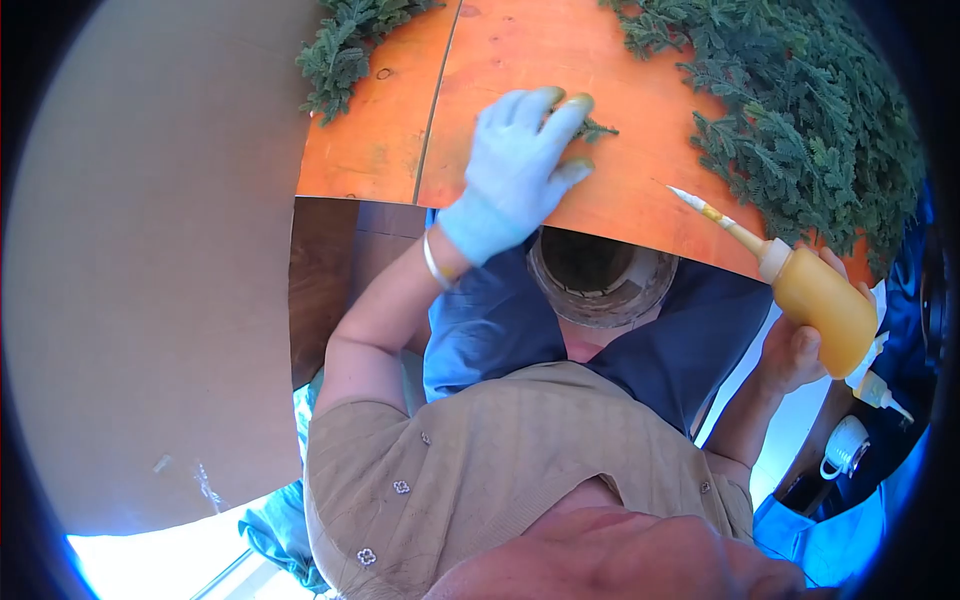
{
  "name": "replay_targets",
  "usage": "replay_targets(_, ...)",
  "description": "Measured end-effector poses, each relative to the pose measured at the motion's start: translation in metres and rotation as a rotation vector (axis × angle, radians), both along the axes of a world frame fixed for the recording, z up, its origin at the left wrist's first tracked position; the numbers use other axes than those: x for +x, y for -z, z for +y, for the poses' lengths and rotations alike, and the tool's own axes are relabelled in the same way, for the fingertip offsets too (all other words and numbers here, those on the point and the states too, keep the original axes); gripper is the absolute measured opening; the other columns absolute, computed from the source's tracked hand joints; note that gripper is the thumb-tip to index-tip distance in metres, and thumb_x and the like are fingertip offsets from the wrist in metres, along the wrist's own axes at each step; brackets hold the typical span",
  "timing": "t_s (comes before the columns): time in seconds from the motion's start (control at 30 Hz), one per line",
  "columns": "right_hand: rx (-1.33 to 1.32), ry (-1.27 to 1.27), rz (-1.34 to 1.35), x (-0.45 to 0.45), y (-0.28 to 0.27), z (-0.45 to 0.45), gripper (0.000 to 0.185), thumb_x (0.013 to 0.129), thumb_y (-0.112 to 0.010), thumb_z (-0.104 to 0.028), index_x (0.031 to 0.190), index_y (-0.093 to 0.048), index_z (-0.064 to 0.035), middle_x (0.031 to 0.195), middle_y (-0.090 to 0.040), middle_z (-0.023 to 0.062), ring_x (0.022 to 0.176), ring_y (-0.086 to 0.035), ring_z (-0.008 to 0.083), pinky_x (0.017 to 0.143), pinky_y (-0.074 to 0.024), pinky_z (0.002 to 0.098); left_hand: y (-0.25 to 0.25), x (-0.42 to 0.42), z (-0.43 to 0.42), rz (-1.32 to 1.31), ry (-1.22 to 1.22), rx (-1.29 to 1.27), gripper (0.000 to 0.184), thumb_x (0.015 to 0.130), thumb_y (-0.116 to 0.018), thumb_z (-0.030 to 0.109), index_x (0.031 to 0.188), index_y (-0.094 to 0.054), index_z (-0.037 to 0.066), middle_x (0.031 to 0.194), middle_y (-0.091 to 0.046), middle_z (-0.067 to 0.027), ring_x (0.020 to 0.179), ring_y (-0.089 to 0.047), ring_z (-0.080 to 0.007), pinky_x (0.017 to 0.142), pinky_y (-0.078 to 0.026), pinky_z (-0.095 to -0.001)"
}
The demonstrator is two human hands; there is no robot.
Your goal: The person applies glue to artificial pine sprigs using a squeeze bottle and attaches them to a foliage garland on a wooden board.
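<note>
Left hand palm-down, right hand curled

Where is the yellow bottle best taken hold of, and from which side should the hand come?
Grip the yellow bottle by its round body, probably from the person's right, as the right hand does. The body is wide enough to wrap, while the thin nozzle tapers to the upper left, over the orange board, so that end is best kept free.
</note>
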State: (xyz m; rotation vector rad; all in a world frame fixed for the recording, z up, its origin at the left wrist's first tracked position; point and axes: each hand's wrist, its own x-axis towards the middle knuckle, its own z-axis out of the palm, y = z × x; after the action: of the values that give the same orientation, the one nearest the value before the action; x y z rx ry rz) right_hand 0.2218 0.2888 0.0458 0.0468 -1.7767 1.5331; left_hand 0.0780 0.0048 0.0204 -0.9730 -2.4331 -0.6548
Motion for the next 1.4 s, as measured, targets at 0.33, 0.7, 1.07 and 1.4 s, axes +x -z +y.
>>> replay_targets(0.33,0.051,0.016,-0.01,0.001,0.001,-0.001,0.088,0.076,-0.073,-0.052,0.131,-0.03,0.0011,0.113,-0.056,0.0325,0.1,-0.062,0.0399,0.091,-0.0486,0.0492,-0.006,-0.009,-0.019,-0.169,0.273,-0.133,0.042,0.071,-0.072,0.013,0.112,-0.062,0.012,0.111,-0.058,-0.0111,0.103,-0.054,-0.0334,0.088,-0.043,-0.0423)
replay_targets(0.7,0.113,-0.044,-0.052,-0.01,-0.002,-0.023,0.088,0.076,-0.071,-0.056,0.131,-0.03,-0.0008,0.114,-0.056,0.0327,0.101,-0.062,0.0417,0.092,-0.0469,0.0483,0.021,0.048,-0.021,-0.121,0.07,-0.139,0.053,0.08,-0.063,0.043,0.124,-0.057,0.013,0.126,-0.048,-0.0182,0.115,-0.044,-0.039,0.097,-0.037,-0.0483)
replay_targets(1.07,0.144,-0.251,-0.053,-0.045,0.0,-0.05,0.088,0.075,-0.078,-0.042,0.131,-0.023,-0.0032,0.117,-0.055,0.0309,0.099,-0.063,0.0366,0.087,-0.0519,0.0427,0.019,0.05,-0.027,-0.158,0.027,-0.259,0.054,0.082,-0.059,0.047,0.128,-0.055,0.019,0.134,-0.042,-0.0182,0.121,-0.038,-0.0395,0.101,-0.031,-0.0521)
replay_targets(1.4,0.184,-0.325,-0.054,-0.051,0.004,-0.055,0.084,0.073,-0.082,-0.027,0.131,-0.026,-0.0042,0.118,-0.054,0.0313,0.105,-0.061,0.0343,0.089,-0.0507,0.0413,0.025,0.049,-0.029,-0.134,0.033,-0.242,0.055,0.081,-0.058,0.049,0.128,-0.055,0.021,0.133,-0.043,-0.0181,0.12,-0.04,-0.0383,0.1,-0.032,-0.0514)
